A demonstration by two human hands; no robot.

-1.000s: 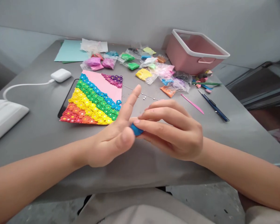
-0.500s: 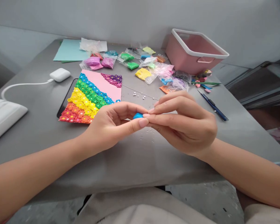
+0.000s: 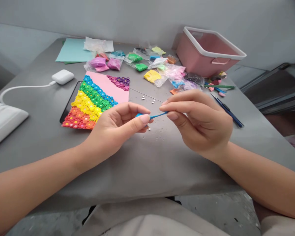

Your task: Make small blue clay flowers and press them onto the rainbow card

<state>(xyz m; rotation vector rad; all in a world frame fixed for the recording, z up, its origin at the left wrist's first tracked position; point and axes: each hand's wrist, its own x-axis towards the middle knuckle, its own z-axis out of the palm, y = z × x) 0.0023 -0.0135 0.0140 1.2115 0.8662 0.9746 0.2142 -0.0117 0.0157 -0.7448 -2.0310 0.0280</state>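
My left hand and my right hand both pinch one piece of blue clay, stretched into a thin strand between them above the grey table. The left thumb and forefinger hold the thicker end; the right fingertips hold the thin end. Just left of my hands lies a pink card covered with stripes of small clay flowers in red, yellow, green, blue and purple. Tiny white beads lie scattered on the table behind my hands.
Several small bags of coloured clay lie at the back. A pink tub stands at the back right, with blue tools beside it. At left sit a white earbud case, its cable, and a white device. Teal paper lies far back.
My left hand went from flat and open to a pinch. The blue clay, first a lump rolled between my hands, is now pulled out into a thin strand as my hands moved apart.
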